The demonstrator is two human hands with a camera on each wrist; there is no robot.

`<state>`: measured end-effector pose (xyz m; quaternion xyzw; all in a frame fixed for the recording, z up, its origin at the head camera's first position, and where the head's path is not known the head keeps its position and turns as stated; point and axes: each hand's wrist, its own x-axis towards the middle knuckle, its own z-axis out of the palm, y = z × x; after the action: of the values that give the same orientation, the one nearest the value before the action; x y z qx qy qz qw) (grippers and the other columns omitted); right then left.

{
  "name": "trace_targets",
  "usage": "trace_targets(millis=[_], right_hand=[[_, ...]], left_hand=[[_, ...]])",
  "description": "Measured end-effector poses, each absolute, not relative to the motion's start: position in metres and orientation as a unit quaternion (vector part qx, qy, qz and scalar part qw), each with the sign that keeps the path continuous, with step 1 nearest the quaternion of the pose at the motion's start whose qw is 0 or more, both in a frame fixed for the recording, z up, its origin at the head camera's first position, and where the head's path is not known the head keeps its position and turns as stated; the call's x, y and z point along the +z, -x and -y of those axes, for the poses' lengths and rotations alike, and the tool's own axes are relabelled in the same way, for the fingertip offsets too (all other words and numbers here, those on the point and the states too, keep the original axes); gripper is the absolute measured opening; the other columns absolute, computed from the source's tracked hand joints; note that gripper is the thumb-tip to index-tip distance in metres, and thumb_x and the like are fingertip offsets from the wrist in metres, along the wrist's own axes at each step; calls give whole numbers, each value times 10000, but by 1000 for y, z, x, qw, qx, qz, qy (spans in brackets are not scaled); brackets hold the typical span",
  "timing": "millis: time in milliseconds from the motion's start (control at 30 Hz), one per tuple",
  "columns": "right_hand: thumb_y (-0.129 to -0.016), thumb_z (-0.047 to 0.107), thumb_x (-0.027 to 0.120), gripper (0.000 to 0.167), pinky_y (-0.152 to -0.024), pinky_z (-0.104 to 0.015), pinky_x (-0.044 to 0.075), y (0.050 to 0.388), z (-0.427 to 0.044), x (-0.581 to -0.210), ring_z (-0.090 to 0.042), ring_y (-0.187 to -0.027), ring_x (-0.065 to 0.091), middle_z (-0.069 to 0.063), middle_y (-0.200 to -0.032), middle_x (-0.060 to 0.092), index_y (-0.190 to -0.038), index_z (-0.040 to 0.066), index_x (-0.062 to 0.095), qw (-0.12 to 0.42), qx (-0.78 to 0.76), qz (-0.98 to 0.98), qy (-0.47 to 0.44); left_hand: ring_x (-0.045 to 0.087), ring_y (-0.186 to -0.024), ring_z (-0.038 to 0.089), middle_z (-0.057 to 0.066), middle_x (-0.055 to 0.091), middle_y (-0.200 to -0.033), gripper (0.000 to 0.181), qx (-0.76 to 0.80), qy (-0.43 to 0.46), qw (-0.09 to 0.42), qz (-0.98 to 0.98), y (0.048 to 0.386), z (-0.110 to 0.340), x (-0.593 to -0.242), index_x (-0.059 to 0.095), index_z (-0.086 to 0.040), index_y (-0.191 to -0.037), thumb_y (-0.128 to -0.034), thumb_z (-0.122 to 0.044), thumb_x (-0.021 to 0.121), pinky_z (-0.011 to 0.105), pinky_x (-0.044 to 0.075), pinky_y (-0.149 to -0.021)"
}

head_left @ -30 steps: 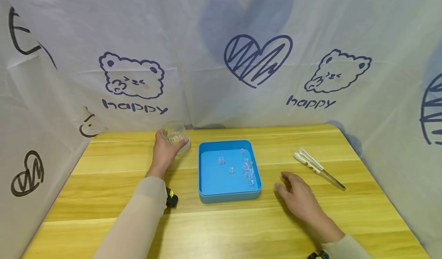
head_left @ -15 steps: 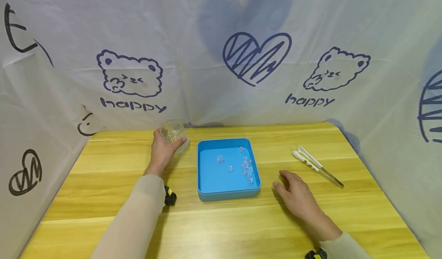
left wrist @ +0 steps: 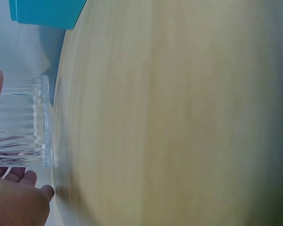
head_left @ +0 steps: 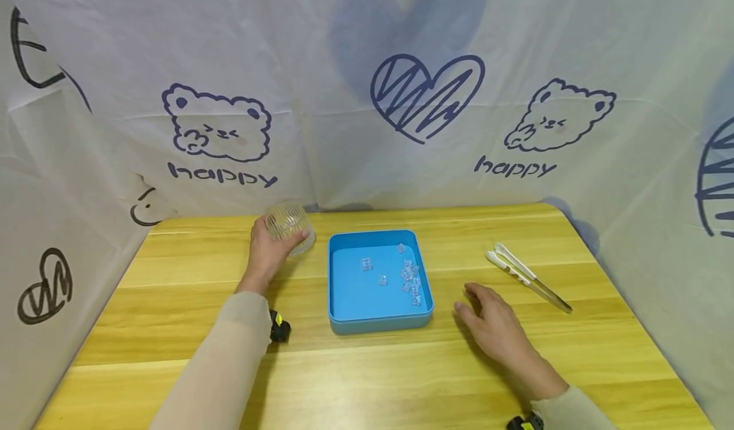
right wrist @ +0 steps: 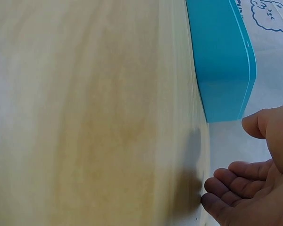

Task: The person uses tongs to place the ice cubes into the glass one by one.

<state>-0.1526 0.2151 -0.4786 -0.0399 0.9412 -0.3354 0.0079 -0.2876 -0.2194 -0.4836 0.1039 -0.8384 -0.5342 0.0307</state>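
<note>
A clear ribbed glass [head_left: 288,221] stands at the back left of the wooden table. My left hand [head_left: 266,251] grips it from the near left side, thumb across the front and fingers round the far side. In the left wrist view the glass [left wrist: 21,122] appears sideways, its thick base by the table surface; whether it touches is hard to tell. My right hand [head_left: 499,328] holds nothing and rests low at the table, right of the blue tray [head_left: 378,326]. Its fingers [right wrist: 247,172] are loosely bent in the right wrist view.
Several small clear cubes [head_left: 410,277] lie in the tray, mostly along its right side. White-handled metal tongs [head_left: 527,276] lie on the table [head_left: 355,379] beyond my right hand. A white printed cloth [head_left: 344,162] hangs along the back and sides.
My left wrist has shifted slightly left while the hand keeps its grip on the glass, which stays in nearly the same place. The right hand, tray and tongs look unchanged.
</note>
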Motion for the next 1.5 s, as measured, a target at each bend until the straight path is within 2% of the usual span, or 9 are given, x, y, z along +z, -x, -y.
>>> trace_targets(millis=[333, 833, 1100, 1500], right_hand=[[-1084, 305, 584, 547, -1102, -614, 456, 150, -215, -478, -444, -1336, 573, -269, -1436, 602, -1480, -67, 514, 8, -335, -941, 40], [-1089, 308, 575, 542, -1087, -603, 474, 149, -217, -479, -435, -1319, 588, -264, -1427, 610, -1478, -66, 516, 8, -336, -941, 46], [-1087, 301, 573, 545, -1093, -611, 466, 149, -217, -479, -451, -1322, 583, -273, -1427, 609, -1475, -76, 511, 7, -336, -941, 47], [-1094, 301, 566, 547, -1089, -622, 463, 147, -217, -480, -464, -1327, 574, -281, -1432, 602, -1479, -82, 504, 7, -332, -942, 55]], left_hand=[[410, -1442, 432, 247, 299, -1608, 1150, -495, -85, 34, 864, 281, 224, -484, 146, -31, -1645, -853, -468, 855, 591, 323, -1237], [451, -1276, 412, 262, 403, -1487, 1095, -391, -46, 42, 918, 260, 228, -479, 279, 28, -1563, -814, -507, 872, 602, 407, -1157], [454, -1289, 423, 277, 426, -1464, 1083, -352, -18, 45, 935, 244, 229, -474, 298, 61, -1555, -818, -494, 866, 623, 410, -1150], [477, -1298, 433, 294, 432, -1500, 1114, -348, -7, 34, 937, 211, 232, -473, 338, 81, -1540, -804, -568, 866, 637, 425, -1126]])
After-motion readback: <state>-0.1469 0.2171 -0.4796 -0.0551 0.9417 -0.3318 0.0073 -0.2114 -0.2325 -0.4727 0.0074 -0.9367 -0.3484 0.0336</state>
